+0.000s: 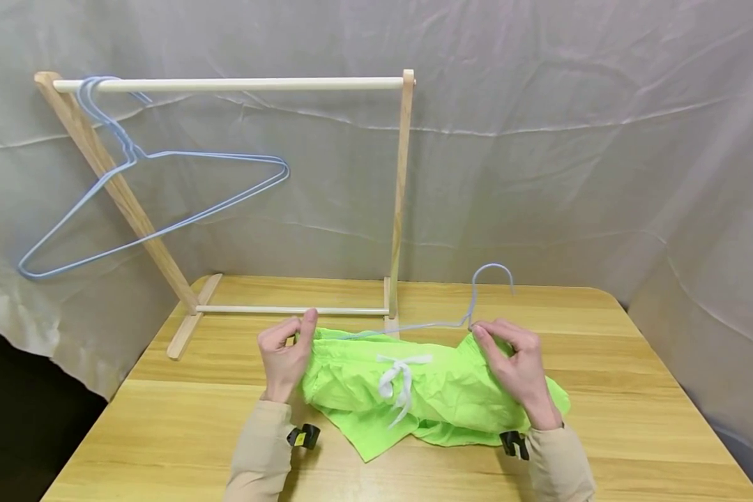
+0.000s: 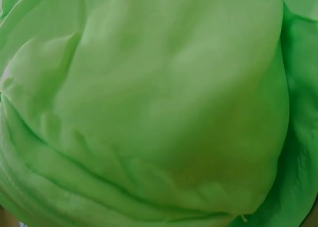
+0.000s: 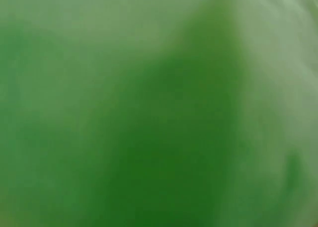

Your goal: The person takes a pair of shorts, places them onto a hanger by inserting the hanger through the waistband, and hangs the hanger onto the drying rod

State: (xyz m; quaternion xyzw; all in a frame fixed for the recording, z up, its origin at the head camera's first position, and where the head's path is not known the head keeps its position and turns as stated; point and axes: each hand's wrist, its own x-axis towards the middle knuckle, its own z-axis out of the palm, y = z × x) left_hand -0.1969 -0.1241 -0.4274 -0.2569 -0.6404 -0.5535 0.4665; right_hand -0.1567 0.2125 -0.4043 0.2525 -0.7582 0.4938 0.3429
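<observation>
Left hand [image 1: 286, 357] at 7 o'clock, right hand [image 1: 516, 359] at 5: each grip pinches one pair of shorts [image 1: 464, 401], 6 o'clock, over one desk [image 1: 621, 418]. One loose hanger [image 1: 473, 296] partly inside. Farther, 10 o'clock: one rack [image 1: 257, 84], at least two hung hangers [image 1: 129, 151].

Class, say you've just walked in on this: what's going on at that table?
A person's left hand and right hand hold up a lime-green garment by its gathered top edge, above the table. A white bow shows at its front. One blue hanger is partly hidden by the garment, its hook rising by the right hand. Behind stands a rack, with other blue hangers on its top bar.
</observation>
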